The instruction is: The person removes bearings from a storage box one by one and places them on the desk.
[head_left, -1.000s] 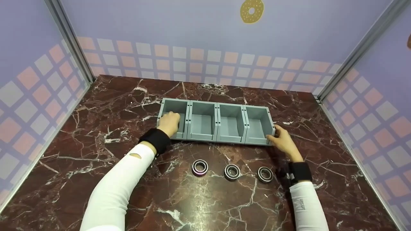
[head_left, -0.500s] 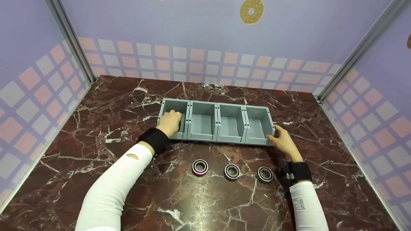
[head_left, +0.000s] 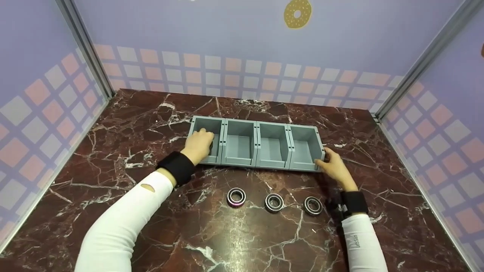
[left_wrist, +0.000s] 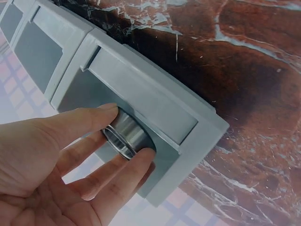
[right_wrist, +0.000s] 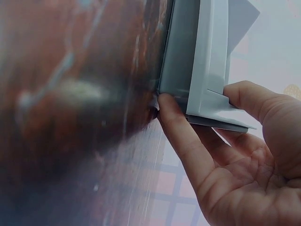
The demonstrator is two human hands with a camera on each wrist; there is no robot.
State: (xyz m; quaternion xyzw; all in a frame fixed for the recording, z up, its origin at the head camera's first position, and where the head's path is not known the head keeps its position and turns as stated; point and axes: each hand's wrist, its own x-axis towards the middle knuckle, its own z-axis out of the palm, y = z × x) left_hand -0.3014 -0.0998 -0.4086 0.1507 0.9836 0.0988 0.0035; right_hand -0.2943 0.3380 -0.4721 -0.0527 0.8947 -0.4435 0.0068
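Four-sided grey storage bins (head_left: 239,162) stand joined in a row on the table. My left hand (head_left: 198,145) reaches into the leftmost bin (left_wrist: 141,94). In the left wrist view its thumb and fingertips pinch a shiny metal ball bearing (left_wrist: 129,134) by the edges, inside the bin near its low front lip; the head view hides this bearing. My right hand (head_left: 334,166) holds the outer wall of the rightmost bin (head_left: 302,151). In the right wrist view the thumb (right_wrist: 249,96) lies at the rim and a finger (right_wrist: 178,132) reaches along the bin's base.
Three more bearings lie apart in front of the bins: a left one (head_left: 236,197) with a pinkish lower edge, a middle one (head_left: 274,203) and a right one (head_left: 313,206). Patterned panels (head_left: 242,71) enclose the marbled table (head_left: 264,241) at the back and sides.
My left wrist and forearm have shifted slightly to the left, the hand staying in the leftmost bin. The right hand, the bins and the three bearings keep their places.
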